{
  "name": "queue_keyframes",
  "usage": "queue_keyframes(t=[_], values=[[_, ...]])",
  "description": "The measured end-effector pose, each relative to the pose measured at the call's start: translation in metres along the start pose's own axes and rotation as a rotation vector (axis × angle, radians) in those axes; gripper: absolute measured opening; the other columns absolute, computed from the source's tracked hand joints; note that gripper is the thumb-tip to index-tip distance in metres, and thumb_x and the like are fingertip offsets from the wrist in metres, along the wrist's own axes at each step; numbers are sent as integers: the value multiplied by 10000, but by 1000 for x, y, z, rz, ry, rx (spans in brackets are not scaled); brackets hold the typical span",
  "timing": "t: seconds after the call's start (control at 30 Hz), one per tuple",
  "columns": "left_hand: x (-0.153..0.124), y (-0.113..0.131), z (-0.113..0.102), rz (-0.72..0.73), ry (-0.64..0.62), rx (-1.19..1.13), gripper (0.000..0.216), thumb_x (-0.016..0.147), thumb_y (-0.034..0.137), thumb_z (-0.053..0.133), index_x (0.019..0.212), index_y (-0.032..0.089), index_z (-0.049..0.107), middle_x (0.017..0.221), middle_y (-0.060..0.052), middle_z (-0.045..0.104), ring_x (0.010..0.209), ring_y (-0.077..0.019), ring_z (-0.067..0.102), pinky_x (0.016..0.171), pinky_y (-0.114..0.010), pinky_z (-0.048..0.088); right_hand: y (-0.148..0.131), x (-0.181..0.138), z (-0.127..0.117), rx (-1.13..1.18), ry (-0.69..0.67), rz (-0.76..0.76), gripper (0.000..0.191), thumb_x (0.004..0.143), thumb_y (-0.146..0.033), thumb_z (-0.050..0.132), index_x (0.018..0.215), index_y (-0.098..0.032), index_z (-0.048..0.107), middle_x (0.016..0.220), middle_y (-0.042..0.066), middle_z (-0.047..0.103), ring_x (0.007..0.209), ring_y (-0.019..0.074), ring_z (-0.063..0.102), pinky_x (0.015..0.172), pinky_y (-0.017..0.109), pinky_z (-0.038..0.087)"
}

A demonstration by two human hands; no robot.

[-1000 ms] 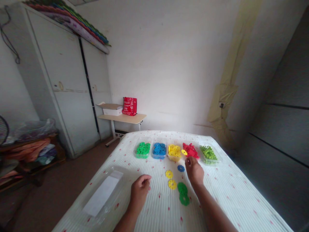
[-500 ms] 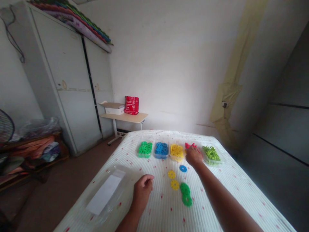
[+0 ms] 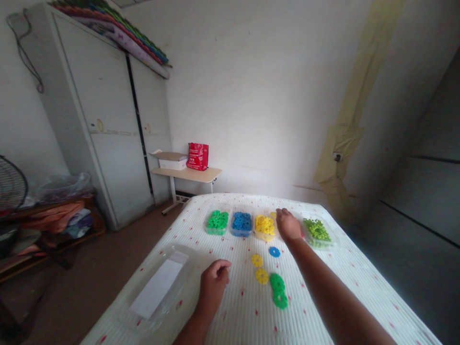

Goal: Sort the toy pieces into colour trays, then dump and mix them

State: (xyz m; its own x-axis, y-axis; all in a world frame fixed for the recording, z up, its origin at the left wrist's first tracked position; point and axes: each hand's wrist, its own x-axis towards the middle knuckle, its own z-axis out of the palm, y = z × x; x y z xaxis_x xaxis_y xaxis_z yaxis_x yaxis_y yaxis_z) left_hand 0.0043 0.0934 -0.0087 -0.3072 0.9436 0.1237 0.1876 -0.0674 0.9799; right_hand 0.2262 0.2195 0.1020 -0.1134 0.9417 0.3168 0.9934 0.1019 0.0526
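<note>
My right hand reaches over the tub of red pieces, hiding most of it. A yellow notched disc shows at its pinched fingertips, just beyond the tub of yellow discs. Curled closed with nothing visible in it, my left hand rests low over the cloth. Between the hands lie a blue disc, a yellow disc, a second yellow disc and some joined or overlapping green discs.
Tubs of green discs, blue discs and light green pieces line the far side of the table. A clear plastic tray with a white strip lies at the left. Behind stands a small desk with a red bag.
My right hand has risen slightly from the red tub, and a yellow disc now shows at its fingertips. My left hand has stayed in place. The view has shifted slightly.
</note>
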Motion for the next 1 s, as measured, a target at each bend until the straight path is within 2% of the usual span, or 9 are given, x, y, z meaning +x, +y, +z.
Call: queue_keyframes(t=[0.07, 0.17, 0.37, 0.5, 0.6, 0.8, 0.87, 0.93, 1.0], values=[[0, 0, 0, -1, 0, -5, 250, 656, 319, 524, 772, 137, 651, 465, 21, 530, 444, -123, 495, 459, -223, 384, -5, -7, -3, 15, 9, -6, 312, 910, -164, 295, 1098, -148, 544, 1059, 145, 585, 923, 217, 591, 662, 269, 448], [0, -1, 0, 1, -2, -14, 246, 652, 321, 523, 765, 141, 647, 470, 18, 535, 457, -129, 509, 456, -223, 388, -12, -32, 2, 37, -27, -17, 320, 912, -193, 286, 979, -147, 595, 965, 130, 624, 818, 214, 623, 621, 279, 437], [0, -2, 3, 16, 1, -19, 221, 639, 303, 518, 736, 149, 644, 475, 21, 533, 458, -127, 509, 439, -211, 376, -10, -71, 32, 96, -187, 69, 251, 848, -238, 414, 852, -125, 638, 819, 135, 672, 758, 224, 652, 582, 268, 419], [0, -2, 3, 25, 9, -17, 208, 636, 301, 522, 722, 155, 643, 469, 25, 530, 452, -127, 510, 437, -211, 376, -4, -70, 47, 165, -234, 121, 251, 836, -281, 428, 930, -148, 620, 937, 120, 664, 778, 197, 656, 562, 242, 404], [1, -3, 3, 30, 9, -14, 208, 638, 296, 526, 734, 155, 645, 483, 22, 542, 453, -125, 512, 439, -211, 379, -3, -68, 48, 215, -263, 106, 193, 777, -245, 503, 889, -156, 633, 921, 108, 672, 796, 198, 649, 571, 235, 397], [0, -3, 3, 26, 0, -9, 219, 654, 296, 517, 754, 149, 645, 490, 13, 553, 445, -121, 504, 444, -212, 382, -17, -49, 21, 344, -272, 4, 39, 647, -151, 615, 646, -166, 651, 696, 57, 688, 716, 178, 642, 578, 211, 395], [0, -2, 2, 23, -1, -5, 228, 657, 300, 518, 766, 146, 645, 477, 18, 542, 441, -121, 501, 447, -213, 383, -28, -33, 7, 392, -217, -2, 80, 678, -167, 597, 715, -161, 667, 725, 64, 694, 734, 174, 643, 596, 208, 400], [-1, -1, 2, 22, -1, 0, 237, 664, 307, 517, 775, 141, 644, 471, 20, 534, 444, -123, 503, 451, -215, 385, -38, -16, -5, 434, -136, 18, 209, 744, -195, 545, 916, -154, 656, 804, 74, 699, 778, 166, 640, 627, 206, 406], [-1, -1, 1, 23, -3, 6, 246, 673, 313, 514, 783, 136, 644, 469, 18, 533, 446, -125, 505, 455, -218, 390, -44, -6, -13, 465, -60, 52, 363, 790, -221, 502, 1139, -138, 555, 861, 81, 696, 810, 160, 635, 655, 209, 407]])
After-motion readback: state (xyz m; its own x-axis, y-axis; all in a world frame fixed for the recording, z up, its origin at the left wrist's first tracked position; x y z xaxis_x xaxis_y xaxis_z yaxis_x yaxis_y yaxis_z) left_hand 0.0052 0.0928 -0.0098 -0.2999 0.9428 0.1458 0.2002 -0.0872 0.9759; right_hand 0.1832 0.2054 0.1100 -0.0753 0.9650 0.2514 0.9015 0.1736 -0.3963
